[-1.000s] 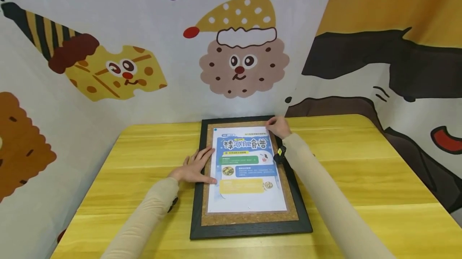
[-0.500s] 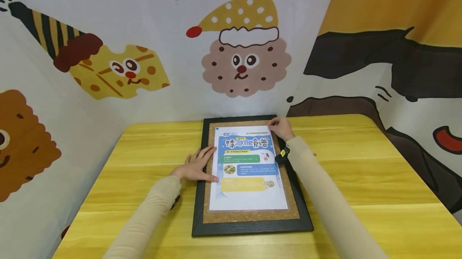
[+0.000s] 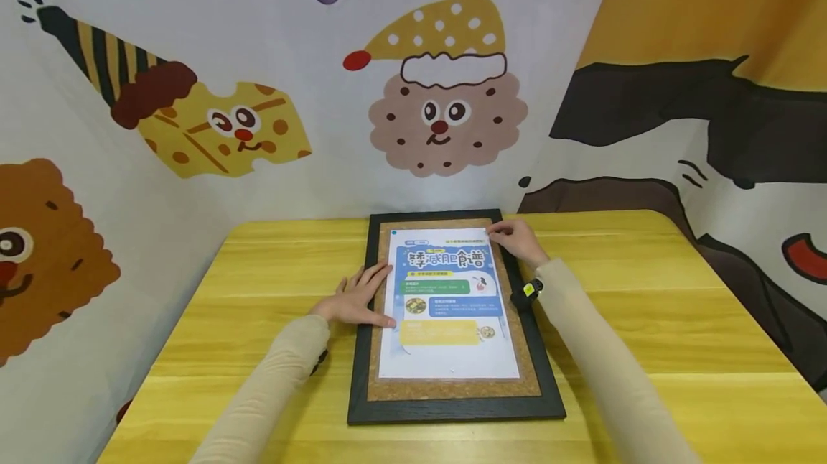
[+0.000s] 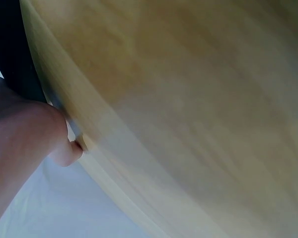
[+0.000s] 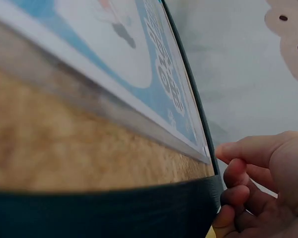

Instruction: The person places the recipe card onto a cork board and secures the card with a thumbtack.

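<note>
A printed poster [image 3: 452, 360] with Chinese lettering lies on a cork board [image 3: 452, 388] inside a black frame [image 3: 455, 412]. In the right wrist view, a clear edge runs round the poster [image 5: 139, 84]. A small blue dot, seemingly a pin [image 3: 393, 233], marks its upper left corner. My left hand [image 3: 354, 302] rests with spread fingers across the frame's left side, fingertips and thumb on the poster's left edge. At the poster's upper right corner are the fingertips of my right hand [image 3: 519, 240]. The right wrist view shows several curled fingers [image 5: 236, 193]; anything between the tips is hidden.
The frame lies on a yellow wood-grain table [image 3: 646, 306], its far end near the table's back edge. Behind rises a pale backdrop [image 3: 258, 11] with cartoon food figures. A dark device [image 3: 526, 293] is strapped to my right wrist.
My right hand has lowered slightly and its fingers look more stretched out at the poster's corner. The left hand stays in place on the frame. The head view has shifted a little.
</note>
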`<state>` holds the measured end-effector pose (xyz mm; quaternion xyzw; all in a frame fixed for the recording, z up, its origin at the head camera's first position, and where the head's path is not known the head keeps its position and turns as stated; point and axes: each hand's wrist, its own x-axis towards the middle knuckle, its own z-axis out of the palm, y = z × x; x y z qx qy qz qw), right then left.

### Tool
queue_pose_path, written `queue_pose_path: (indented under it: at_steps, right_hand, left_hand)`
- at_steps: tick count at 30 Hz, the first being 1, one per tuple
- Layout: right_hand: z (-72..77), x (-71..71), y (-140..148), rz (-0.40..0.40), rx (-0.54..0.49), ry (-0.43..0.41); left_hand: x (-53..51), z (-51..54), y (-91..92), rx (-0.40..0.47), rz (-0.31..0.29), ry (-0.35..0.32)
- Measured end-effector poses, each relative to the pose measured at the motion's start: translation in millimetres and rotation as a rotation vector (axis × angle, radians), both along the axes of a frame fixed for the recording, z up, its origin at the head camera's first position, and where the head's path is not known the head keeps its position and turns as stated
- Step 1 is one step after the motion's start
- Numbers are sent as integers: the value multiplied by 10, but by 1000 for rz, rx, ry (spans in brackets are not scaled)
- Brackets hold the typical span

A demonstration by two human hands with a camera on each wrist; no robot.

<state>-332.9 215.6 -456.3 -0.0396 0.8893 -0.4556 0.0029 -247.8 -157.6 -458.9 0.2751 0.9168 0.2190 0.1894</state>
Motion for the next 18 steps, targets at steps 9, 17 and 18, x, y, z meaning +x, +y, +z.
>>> queue_pose_path:
  at_steps: [9,17,18]
  right_hand:
    - [69,205,-12,74,20,18]
    - [113,289,38,149,79,20]
    - [119,298,54,162,88,26]
  left_hand:
    - [14,47,-3,10,3,-7]
    - [28,77,14,2,8,-9]
    - [27,78,16,3,8,-10]
